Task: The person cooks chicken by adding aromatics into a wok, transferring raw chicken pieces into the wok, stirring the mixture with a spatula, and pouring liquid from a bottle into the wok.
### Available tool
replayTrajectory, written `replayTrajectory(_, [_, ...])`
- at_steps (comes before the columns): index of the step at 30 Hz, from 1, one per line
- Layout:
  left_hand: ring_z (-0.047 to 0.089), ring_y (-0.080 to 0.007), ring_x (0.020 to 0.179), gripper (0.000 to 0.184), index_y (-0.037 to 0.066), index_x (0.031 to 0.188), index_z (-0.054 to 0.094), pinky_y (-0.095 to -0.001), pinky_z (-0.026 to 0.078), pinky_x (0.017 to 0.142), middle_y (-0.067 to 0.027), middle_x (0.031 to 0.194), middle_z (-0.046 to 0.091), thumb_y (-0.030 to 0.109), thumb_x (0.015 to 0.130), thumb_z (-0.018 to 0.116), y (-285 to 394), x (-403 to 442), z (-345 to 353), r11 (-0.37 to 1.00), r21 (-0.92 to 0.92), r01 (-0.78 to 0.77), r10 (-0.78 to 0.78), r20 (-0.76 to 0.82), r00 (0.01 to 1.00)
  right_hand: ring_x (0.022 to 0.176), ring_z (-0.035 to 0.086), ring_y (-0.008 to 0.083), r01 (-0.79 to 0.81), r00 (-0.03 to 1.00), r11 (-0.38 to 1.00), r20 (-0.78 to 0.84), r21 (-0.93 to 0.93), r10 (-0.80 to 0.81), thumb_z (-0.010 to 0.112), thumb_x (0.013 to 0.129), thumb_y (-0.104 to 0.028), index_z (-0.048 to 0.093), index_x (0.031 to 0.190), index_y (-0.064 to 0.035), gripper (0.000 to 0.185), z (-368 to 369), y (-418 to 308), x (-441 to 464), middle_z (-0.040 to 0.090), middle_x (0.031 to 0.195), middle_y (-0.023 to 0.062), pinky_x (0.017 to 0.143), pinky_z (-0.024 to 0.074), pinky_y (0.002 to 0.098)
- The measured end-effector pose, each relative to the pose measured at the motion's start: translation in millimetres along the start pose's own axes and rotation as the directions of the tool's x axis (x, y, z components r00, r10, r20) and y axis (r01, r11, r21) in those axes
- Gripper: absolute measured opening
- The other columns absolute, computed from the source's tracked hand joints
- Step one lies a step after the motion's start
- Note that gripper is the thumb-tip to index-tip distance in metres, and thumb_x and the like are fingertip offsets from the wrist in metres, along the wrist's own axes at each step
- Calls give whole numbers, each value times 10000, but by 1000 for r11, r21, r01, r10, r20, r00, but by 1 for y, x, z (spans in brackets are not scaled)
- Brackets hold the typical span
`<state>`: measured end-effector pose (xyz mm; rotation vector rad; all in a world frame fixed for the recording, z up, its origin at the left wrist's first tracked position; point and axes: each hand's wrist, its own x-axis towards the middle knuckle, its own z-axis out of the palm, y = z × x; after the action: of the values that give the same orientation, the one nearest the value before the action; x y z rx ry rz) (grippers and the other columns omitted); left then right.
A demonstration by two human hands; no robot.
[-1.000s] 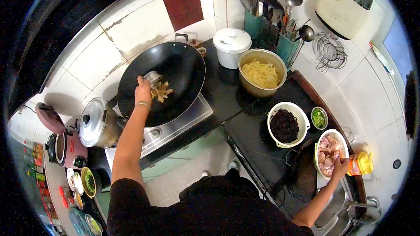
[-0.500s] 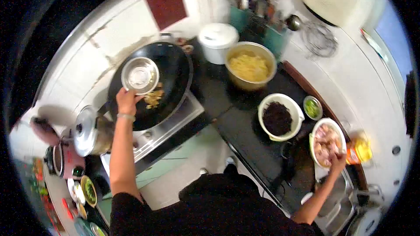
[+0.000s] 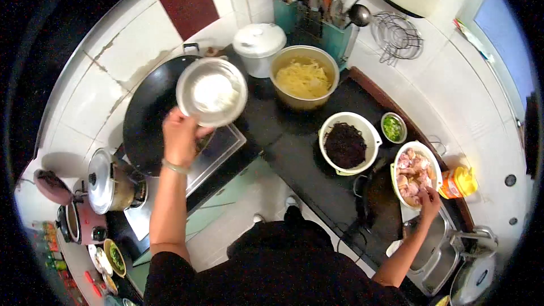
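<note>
My left hand (image 3: 182,140) is closed on the rim of a small metal bowl (image 3: 241,95), held over the right side of the black wok (image 3: 150,107). The bowl's inside looks bright white; I cannot tell whether that is glare or contents. Bowl, hand and forearm hide part of the wok. My right hand (image 3: 429,203) pinches the near rim of a white oval bowl (image 3: 435,164) of raw meat pieces (image 3: 412,177), its fingertips close to the meat. Beside that stand a white bowl (image 3: 371,136) of dark shreds and a small dish of chopped greens (image 3: 392,128).
A pot of yellow strips (image 3: 306,82) and a white lidded pot (image 3: 259,48) stand at the back. Utensil holders (image 3: 334,42) are behind them. A lidded metal pot (image 3: 102,184) and pink cooker (image 3: 85,218) are at left; a sink (image 3: 436,249) lies at right.
My left hand has carried the metal bowl right, away from the wok's middle. The brown bits seen in the wok earlier are now hidden. My right hand stays at the meat bowl.
</note>
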<state>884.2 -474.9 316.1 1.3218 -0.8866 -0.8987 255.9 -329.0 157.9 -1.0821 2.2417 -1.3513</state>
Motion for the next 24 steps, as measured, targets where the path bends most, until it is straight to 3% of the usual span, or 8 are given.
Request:
replayTrajectory(2, [554, -181, 643, 124, -32, 844, 545, -297, 480, 578, -126, 857, 586, -27, 722, 526, 4, 38, -70, 635, 655, -409, 549, -10, 836, 589, 531, 82, 34, 999, 994, -9, 108, -34, 621, 763, -106, 587, 922, 17, 204, 0, 3, -1, 570, 683, 38, 501, 434, 200])
replayTrajectory(4, [492, -214, 592, 114, -34, 810, 524, -316, 422, 583, -150, 926, 553, -36, 697, 539, 47, 30, -71, 157, 881, -447, 893, 67, 445, 593, 536, 89, 51, 998, 994, -18, -93, -52, 618, 770, -110, 577, 947, 26, 227, -2, 13, 5, 588, 730, 52, 514, 438, 201])
replayTrajectory(8, [563, -350, 697, 154, -21, 818, 505, -373, 481, 625, -204, 1045, 510, -64, 674, 539, -20, 61, -132, -263, 919, -294, 857, 363, 367, 596, 534, 86, 7, 1000, 998, -2, 66, -6, 592, 787, -101, 580, 960, 24, 213, 9, 0, 2, 584, 724, 44, 534, 435, 198])
replayTrajectory(10, [570, -391, 746, 191, -7, 852, 506, -408, 496, 633, -218, 1071, 496, -73, 674, 525, -64, 64, -154, -65, 967, -247, 581, 238, 778, 579, 518, 82, -19, 1000, 997, -13, 70, 20, 590, 788, -99, 584, 953, 23, 206, 18, 13, 12, 566, 703, 28, 524, 431, 199])
replayTrajectory(14, [562, -391, 733, 159, -9, 848, 517, -421, 478, 654, -203, 978, 536, -52, 695, 508, -65, 82, -172, -108, 963, -248, 838, 223, 499, 536, 475, 73, 28, 1000, 990, 2, 136, -29, 627, 774, -124, 603, 911, 15, 196, 23, -13, 7, 536, 669, 15, 498, 409, 196])
replayTrajectory(16, [575, -355, 713, 126, -22, 843, 525, -404, 477, 680, -169, 806, 558, -17, 718, 516, -51, 76, -152, 139, 969, -203, 773, 22, 634, 542, 478, 79, 73, 997, 996, -37, -55, -75, 642, 765, -137, 604, 907, 18, 213, 21, -3, 14, 543, 676, 24, 489, 397, 202])
replayTrajectory(18, [609, -190, 738, 122, -21, 876, 562, -291, 535, 615, -93, 810, 600, 17, 764, 532, -35, 49, -98, 933, 333, -139, 247, -309, 918, 592, 511, 90, 0, 1000, 995, 5, 99, 0, 648, 758, -153, 599, 925, 28, 252, 26, -23, 4, 565, 704, 39, 534, 424, 206])
replayTrajectory(24, [588, -214, 831, 248, -44, 997, 516, -371, 536, 725, -132, 972, 568, -11, 752, 534, -108, -24, 30, 870, -206, 448, -399, 240, 885, 772, 578, 157, -127, 992, 965, 27, 229, 124, 606, 731, -17, 583, 996, -3, 267, 28, -46, -8, 606, 915, 90, 680, 496, 272])
